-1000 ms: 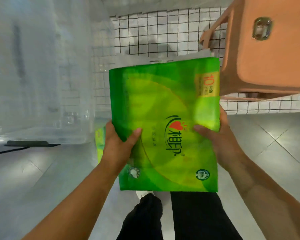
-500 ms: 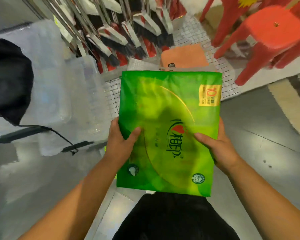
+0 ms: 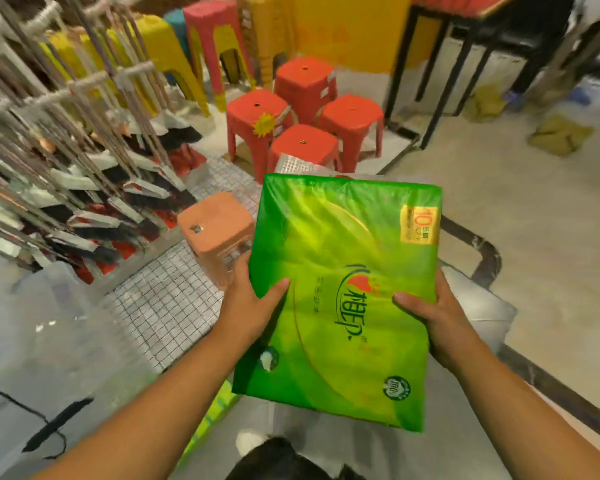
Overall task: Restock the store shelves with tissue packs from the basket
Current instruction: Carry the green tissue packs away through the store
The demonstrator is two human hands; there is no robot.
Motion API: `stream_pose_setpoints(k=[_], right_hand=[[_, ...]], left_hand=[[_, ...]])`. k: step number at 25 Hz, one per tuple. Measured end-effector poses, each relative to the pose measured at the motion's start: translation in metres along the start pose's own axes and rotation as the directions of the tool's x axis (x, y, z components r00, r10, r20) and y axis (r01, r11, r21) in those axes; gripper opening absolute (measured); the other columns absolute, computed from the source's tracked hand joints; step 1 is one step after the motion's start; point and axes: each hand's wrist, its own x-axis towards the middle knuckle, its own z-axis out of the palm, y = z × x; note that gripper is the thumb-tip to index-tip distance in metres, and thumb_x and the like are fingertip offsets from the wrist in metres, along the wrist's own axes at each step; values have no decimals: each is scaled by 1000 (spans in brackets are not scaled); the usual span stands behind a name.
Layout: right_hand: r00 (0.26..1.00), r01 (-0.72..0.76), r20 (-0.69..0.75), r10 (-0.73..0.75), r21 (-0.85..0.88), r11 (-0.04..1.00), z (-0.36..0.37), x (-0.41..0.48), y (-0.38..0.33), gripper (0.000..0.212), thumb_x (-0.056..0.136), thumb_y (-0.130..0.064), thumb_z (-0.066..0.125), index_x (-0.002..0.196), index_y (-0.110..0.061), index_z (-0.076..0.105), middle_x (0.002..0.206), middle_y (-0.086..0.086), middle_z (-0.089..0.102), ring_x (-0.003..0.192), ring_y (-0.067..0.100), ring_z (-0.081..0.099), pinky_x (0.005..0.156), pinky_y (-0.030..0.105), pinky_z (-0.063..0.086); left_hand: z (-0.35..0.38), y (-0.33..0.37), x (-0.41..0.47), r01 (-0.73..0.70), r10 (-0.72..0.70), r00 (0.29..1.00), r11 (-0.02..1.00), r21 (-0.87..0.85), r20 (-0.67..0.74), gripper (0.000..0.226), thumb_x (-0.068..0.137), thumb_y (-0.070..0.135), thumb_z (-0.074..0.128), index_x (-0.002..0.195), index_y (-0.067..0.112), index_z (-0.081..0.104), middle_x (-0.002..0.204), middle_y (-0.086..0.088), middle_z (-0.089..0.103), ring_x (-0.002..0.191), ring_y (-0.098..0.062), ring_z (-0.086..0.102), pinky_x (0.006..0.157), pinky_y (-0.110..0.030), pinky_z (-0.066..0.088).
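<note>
1. Left hand (image 3: 253,306) and right hand (image 3: 437,323) gripped the green tissue pack (image 3: 343,271) by its near sides, thumbs on top. It was held up, right of the wire grid (image 3: 163,306).
2. The slick film wanted an even squeeze from both sides, I reckoned. No shelf showed yet.
3. Count: one pack in hand, a sliver of a second green pack (image 3: 219,407) below, four red stools (image 3: 305,81) far off, one orange stool (image 3: 215,223) left.

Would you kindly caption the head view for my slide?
Left hand and right hand hold a green tissue pack before red stools.
</note>
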Motion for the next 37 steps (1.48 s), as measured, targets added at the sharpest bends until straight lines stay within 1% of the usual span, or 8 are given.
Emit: stream_pose_setpoints(k=[4, 7, 10, 14, 20, 26, 31, 37], right_hand=[[977, 117, -188, -98, 94, 989, -118, -82, -34, 115, 42, -26, 96, 144, -28, 41, 124, 11, 66, 106, 34, 66, 80, 51, 56], [914, 236, -361, -188, 95, 967, -204, -158, -54, 112, 47, -23, 94, 145, -29, 40, 129, 10, 63, 111, 35, 64, 84, 51, 55], [828, 328, -507, -240, 91, 940, -263, -225, -62, 104, 55, -7, 88, 145, -26, 40, 130, 11, 62, 111, 35, 63, 78, 43, 57], [675, 350, -706, -214, 51, 935, -324, -308, -63, 125, 31, -32, 99, 144, -30, 43, 127, 6, 64, 110, 29, 65, 80, 45, 57], [515, 276, -832, -207, -68, 959, -398, -387, -69, 128, 27, -41, 98, 141, -30, 43, 124, -9, 66, 114, 16, 63, 91, 38, 54], [482, 193, -866, -136, -47, 980, -473, -419, -83, 105, 40, -23, 96, 134, -33, 51, 136, -2, 58, 124, 18, 56, 96, 39, 50], [284, 43, -959, -15, -3, 999, -521, -487, -80, 86, 64, 13, 80, 135, -25, 47, 126, 0, 62, 112, 11, 60, 90, 22, 51], [-195, -111, -975, 108, 131, 985, -552, -597, -8, 65, 75, -32, 78, 133, -33, 50, 129, 1, 55, 122, 14, 50, 100, 27, 38]], left_hand=[[107, 85, -24, -148, 124, 956, 986, 74, 266, 83, 81, 38, 73, 145, 22, 23, 136, -2, 47, 119, -19, 52, 97, -31, 43], [201, 175, -33, -444, 339, 812, 887, 126, 475, 100, 74, 45, 76, 149, 18, 17, 147, -5, 37, 131, -20, 40, 108, -29, 32], [290, 260, -43, -754, 494, 606, 606, 253, 623, 113, 62, 71, 66, 152, 21, 18, 154, -15, 24, 142, -30, 24, 117, -37, 20], [405, 354, -91, -959, 384, 251, 220, 177, 888, 104, 66, 68, 70, 151, 28, 25, 160, -3, 11, 144, -27, 15, 117, -38, 13], [567, 414, -169, -840, -36, -199, 521, -151, 979, 95, 47, 58, 88, 128, 39, 43, 126, 9, 61, 111, -12, 61, 97, -31, 48], [678, 416, -207, -536, -158, -476, 832, -143, 865, 105, 34, 39, 97, 126, 18, 52, 119, -1, 69, 104, -21, 67, 82, -34, 57], [754, 407, -283, -340, -101, -544, 934, -108, 833, 111, 24, 36, 99, 124, 12, 55, 115, -10, 70, 99, -27, 69, 76, -36, 58], [820, 388, -402, -307, -98, -555, 947, -93, 826, 100, 26, 36, 97, 115, 6, 64, 110, -16, 71, 93, -32, 70, 77, -41, 57]])
